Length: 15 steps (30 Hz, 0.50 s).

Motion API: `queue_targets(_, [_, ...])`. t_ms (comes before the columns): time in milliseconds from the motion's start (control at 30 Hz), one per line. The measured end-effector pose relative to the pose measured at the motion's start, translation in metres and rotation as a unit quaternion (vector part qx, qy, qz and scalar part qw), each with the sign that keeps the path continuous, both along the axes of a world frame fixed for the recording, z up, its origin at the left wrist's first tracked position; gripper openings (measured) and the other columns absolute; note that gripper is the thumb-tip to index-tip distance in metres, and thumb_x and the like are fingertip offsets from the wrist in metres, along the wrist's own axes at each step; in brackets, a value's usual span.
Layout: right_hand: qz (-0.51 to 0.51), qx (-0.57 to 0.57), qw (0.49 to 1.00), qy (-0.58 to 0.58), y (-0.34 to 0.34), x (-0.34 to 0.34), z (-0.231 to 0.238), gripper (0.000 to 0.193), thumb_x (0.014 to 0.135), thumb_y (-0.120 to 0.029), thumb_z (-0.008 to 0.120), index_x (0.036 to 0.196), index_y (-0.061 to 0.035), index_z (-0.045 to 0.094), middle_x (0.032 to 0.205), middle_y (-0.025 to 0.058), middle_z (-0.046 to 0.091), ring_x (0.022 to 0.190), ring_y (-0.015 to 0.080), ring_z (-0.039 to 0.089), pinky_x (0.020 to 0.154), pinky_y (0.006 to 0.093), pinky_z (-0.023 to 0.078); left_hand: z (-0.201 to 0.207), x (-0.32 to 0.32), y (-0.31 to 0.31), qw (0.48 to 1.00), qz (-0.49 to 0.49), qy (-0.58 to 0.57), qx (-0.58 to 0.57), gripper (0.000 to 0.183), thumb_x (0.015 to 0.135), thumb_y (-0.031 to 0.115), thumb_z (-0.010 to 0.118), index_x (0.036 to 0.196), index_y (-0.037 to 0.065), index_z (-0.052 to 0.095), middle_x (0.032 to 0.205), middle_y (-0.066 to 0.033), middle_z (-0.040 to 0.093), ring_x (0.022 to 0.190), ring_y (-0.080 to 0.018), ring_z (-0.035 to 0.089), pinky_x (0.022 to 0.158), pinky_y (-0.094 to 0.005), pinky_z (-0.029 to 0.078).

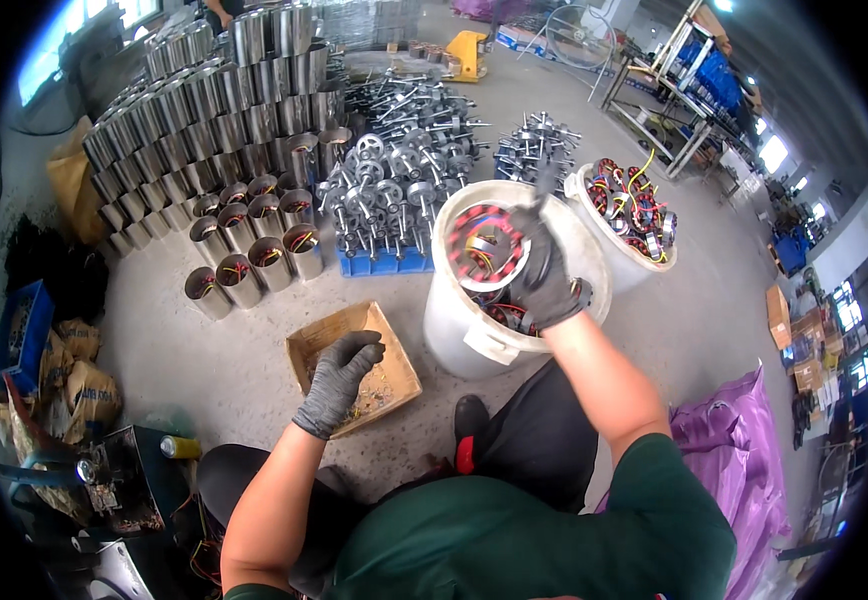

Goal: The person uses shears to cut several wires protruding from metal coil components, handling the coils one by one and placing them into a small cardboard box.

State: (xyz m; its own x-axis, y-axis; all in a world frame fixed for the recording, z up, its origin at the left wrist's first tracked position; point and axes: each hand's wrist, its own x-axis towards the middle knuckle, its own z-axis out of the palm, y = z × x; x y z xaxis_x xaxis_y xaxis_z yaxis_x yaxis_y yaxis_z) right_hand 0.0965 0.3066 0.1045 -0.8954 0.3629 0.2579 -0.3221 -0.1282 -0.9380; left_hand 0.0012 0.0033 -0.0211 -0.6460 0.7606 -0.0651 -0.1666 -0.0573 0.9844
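My right hand (pixel 544 275), in a dark glove, is over a tall white bucket (pixel 449 335). Its fingers are closed on a motor stator (pixel 485 245), a ring with red and dark segments around its face and wires in its middle. Above that hand a dark upright shape is smeared by motion. More wound stators (pixel 512 318) lie inside the bucket, partly hidden by the hand. My left hand (pixel 339 380), in a grey glove, hovers over a shallow brown box (pixel 394 395) holding small scraps. Its fingers are curled together; whether they pinch anything small is hidden.
A second white tub (pixel 634 262) of stators stands behind on the right. Metal cylinders (pixel 224 140) are stacked at the back left, several in front with wires inside. Rotors with shafts (pixel 404 180) fill a blue crate (pixel 384 262). A purple sheet (pixel 734 440) lies at my right.
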Motion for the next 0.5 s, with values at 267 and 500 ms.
queue_targets(267, [0.017,-0.216,0.967,-0.132,-0.133,-0.002,-0.06,0.029,0.089,-0.02,0.065,0.111,-0.002,0.059,0.089,0.0026,0.064,0.078,0.0115,0.065,0.071,0.0246,0.055,0.004,0.007,-0.009,0.967,-0.008,-0.181,0.177,0.061,0.085,0.043,0.072,0.126,0.0,0.058,0.103,-0.0072,0.066,0.095,-0.0183,0.063,0.087,-0.0324,0.05])
queue_targets(500, [-0.004,0.024,0.983,-0.181,-0.128,-0.004,-0.128,0.044,0.091,-0.034,0.073,0.116,-0.002,0.055,0.096,0.0025,0.061,0.089,0.0108,0.058,0.079,0.0269,0.051,0.026,0.023,-0.022,0.98,0.121,-0.148,0.047,0.054,0.089,0.041,0.07,0.119,-0.002,0.057,0.103,-0.0103,0.066,0.09,-0.0186,0.066,0.076,-0.0313,0.057])
